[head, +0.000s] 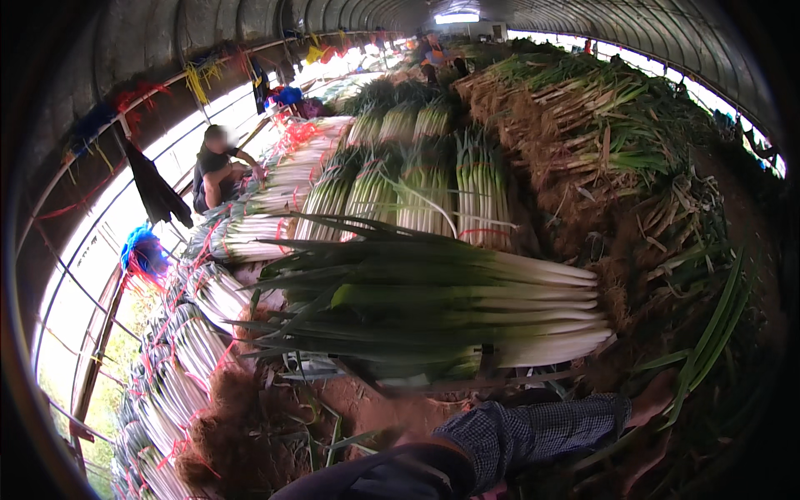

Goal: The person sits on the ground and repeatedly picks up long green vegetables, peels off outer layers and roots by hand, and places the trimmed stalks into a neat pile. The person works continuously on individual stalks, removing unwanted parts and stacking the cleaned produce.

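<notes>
My left arm, in a dark sleeve and a checked sleeve cover [544, 431], reaches across to the right. At its end my left hand [653, 397] meets long green leek leaves [706, 356]; its fingers are too dim and blurred to show a grip. Below it, in shadow, a faint skin-toned shape looks like my right hand [647, 462], its fingers unclear. Before me lies a broad pile of trimmed leeks [469, 300], white ends to the right and green leaves to the left. The pile rests on a low dark-framed stand [400, 389].
Tied leek bundles [428, 187] stand behind the pile, and more bundles [181, 369] line the left side. Untrimmed leeks with soil [562, 119] are heaped at right. A crouching person [219, 169] touches bundles at left. Blue and red ties [144, 253] hang from the frame.
</notes>
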A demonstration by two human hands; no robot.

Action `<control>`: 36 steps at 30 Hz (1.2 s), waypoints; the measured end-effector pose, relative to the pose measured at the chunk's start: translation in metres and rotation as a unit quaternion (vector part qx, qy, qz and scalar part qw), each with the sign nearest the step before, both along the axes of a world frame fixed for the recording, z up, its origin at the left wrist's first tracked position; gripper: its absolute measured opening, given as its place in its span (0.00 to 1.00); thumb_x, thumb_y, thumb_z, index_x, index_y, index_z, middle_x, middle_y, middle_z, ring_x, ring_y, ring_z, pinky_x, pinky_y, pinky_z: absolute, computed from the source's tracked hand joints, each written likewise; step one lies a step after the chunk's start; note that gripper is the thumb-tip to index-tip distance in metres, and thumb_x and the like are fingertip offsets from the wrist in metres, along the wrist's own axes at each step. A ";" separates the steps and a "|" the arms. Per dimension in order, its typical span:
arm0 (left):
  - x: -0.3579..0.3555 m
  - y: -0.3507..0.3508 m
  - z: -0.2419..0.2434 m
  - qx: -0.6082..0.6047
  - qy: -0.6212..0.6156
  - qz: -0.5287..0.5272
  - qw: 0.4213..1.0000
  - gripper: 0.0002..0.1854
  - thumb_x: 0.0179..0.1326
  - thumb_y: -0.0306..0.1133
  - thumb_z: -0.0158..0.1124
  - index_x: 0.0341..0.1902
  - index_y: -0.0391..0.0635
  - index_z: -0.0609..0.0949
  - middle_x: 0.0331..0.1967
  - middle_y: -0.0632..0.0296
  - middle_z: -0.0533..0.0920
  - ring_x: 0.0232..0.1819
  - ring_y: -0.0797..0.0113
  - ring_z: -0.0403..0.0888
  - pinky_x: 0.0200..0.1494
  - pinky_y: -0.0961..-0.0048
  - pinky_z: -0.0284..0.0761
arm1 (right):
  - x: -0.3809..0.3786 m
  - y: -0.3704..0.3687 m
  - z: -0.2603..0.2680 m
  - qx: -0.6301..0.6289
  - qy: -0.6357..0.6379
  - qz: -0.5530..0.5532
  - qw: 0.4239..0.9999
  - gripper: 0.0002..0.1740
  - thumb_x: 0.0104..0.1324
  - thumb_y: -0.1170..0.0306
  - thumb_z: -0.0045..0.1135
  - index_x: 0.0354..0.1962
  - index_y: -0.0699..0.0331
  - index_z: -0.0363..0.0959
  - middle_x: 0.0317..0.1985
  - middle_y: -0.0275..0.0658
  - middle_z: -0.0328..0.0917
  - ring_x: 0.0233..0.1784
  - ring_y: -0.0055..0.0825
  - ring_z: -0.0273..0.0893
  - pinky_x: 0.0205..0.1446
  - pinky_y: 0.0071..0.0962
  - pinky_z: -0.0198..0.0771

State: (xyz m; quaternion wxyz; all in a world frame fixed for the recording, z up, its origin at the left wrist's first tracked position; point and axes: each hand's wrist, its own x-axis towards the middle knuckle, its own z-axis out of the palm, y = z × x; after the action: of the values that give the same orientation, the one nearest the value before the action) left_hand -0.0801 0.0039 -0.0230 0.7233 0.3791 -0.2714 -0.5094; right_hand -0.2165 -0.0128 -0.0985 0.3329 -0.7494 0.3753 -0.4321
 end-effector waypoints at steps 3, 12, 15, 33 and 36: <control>-0.010 -0.012 -0.016 -0.054 -0.022 0.116 0.992 0.10 0.64 0.28 0.53 0.47 0.41 0.73 0.36 0.61 0.74 0.37 0.72 0.71 0.39 0.68 0.70 | 0.012 0.036 0.020 -0.041 -0.037 -0.006 0.998 0.24 0.70 0.67 0.52 0.59 0.72 0.66 0.52 0.46 0.76 0.49 0.28 0.75 0.51 0.28 0.72; -0.036 -0.041 -0.035 0.018 -0.134 0.148 0.980 0.29 0.60 0.27 0.59 0.65 0.44 0.63 0.61 0.50 0.62 0.65 0.56 0.59 0.66 0.61 0.59 | -0.023 0.027 -0.010 0.039 -0.098 -0.033 0.994 0.27 0.71 0.63 0.46 0.62 0.71 0.62 0.57 0.52 0.71 0.52 0.36 0.76 0.52 0.31 0.73; -0.018 -0.044 -0.048 0.010 -0.180 0.120 0.976 0.32 0.62 0.28 0.59 0.68 0.44 0.59 0.67 0.49 0.57 0.70 0.54 0.54 0.69 0.59 0.56 | -0.055 0.005 -0.067 0.012 -0.002 -0.055 0.998 0.25 0.69 0.61 0.49 0.59 0.67 0.67 0.51 0.53 0.75 0.49 0.41 0.78 0.48 0.36 0.76; 0.096 0.025 0.017 -0.139 0.046 0.047 0.988 0.12 0.65 0.25 0.55 0.51 0.41 0.70 0.36 0.58 0.70 0.29 0.63 0.74 0.29 0.68 0.74 | -0.098 0.088 -0.090 0.161 0.318 0.041 0.933 0.22 0.63 0.64 0.57 0.51 0.68 0.72 0.42 0.54 0.79 0.43 0.44 0.79 0.45 0.40 0.74; 0.083 0.026 0.024 -0.118 0.049 0.010 0.992 0.12 0.67 0.26 0.54 0.52 0.40 0.68 0.35 0.57 0.70 0.29 0.63 0.74 0.30 0.69 0.74 | -0.046 0.068 -0.013 0.169 0.120 0.050 0.977 0.21 0.67 0.66 0.55 0.53 0.70 0.70 0.43 0.48 0.80 0.41 0.33 0.81 0.43 0.31 0.74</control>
State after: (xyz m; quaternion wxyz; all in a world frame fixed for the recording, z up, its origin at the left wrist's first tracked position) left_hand 0.0031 0.0299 0.0010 0.7803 0.2682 -0.2906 -0.4846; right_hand -0.2629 0.0547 -0.1117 0.4285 -0.7464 0.4427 -0.2516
